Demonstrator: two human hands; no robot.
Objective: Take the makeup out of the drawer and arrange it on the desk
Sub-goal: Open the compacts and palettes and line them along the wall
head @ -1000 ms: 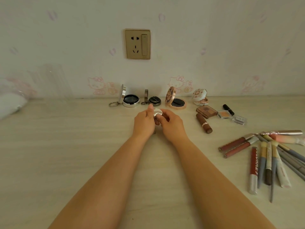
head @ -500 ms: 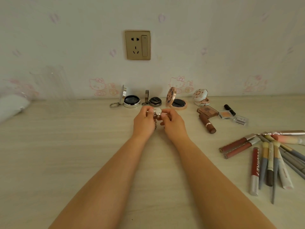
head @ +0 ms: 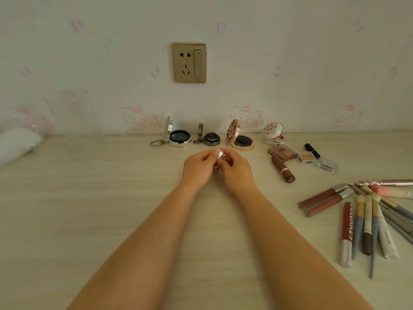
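My left hand (head: 197, 167) and my right hand (head: 237, 171) meet over the middle of the desk (head: 89, 209), and together they pinch a small silver compact (head: 221, 154) between their fingertips. Most of the compact is hidden by my fingers. Just behind my hands, open compacts stand in a row by the wall: a silver compact (head: 177, 137) with a key ring, a dark grey compact (head: 210, 138), a rose-gold compact (head: 240, 139) and a white floral compact (head: 273, 134).
Right of my hands lie a brown palette (head: 282, 152), a brown lipstick (head: 283, 168), a black tube (head: 312, 150) and two small clear cases (head: 317, 159). Several lip glosses, brushes and pencils (head: 368, 220) fan out at the right edge. A clear container (head: 71, 113) and white cloth (head: 15, 144) sit far left.
My hands have stayed together at the same spot. My fingers have shifted around the small silver compact, which now shows more between the fingertips.
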